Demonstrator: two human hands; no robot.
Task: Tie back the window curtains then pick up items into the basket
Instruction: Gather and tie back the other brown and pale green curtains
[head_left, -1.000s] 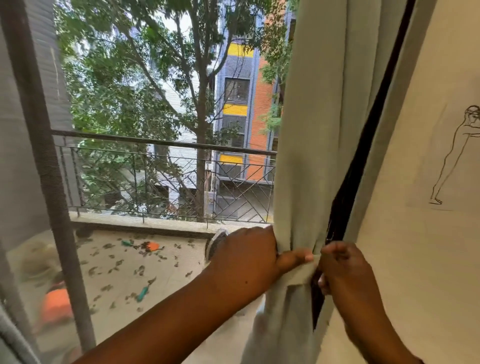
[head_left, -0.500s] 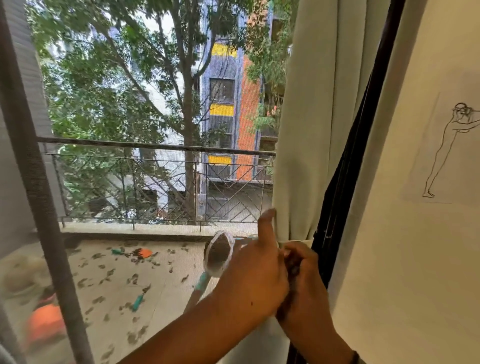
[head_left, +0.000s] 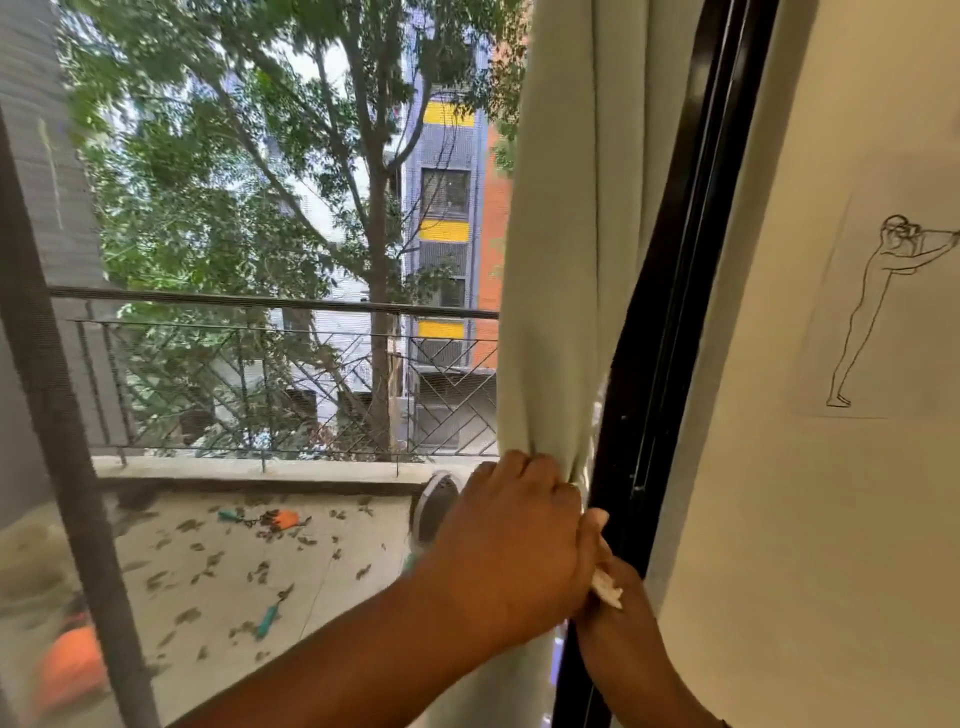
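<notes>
A pale green curtain hangs gathered at the right side of the window, beside the black window frame. My left hand is closed around the bunched curtain at about sill height. My right hand sits just behind and below it, mostly hidden, pinching the end of a pale tie-back strip that sticks out between the two hands. The knot itself is hidden by my left hand. No basket is in view.
A cream wall with a line drawing of a figure fills the right. Through the mesh screen lies a balcony floor strewn with leaves and small items, a metal railing, and a dark screen post at left.
Both hands have stayed on the gathered curtain and shifted closer together. My left hand now wraps over the bunch and my right hand pulls a strip end out below it.
</notes>
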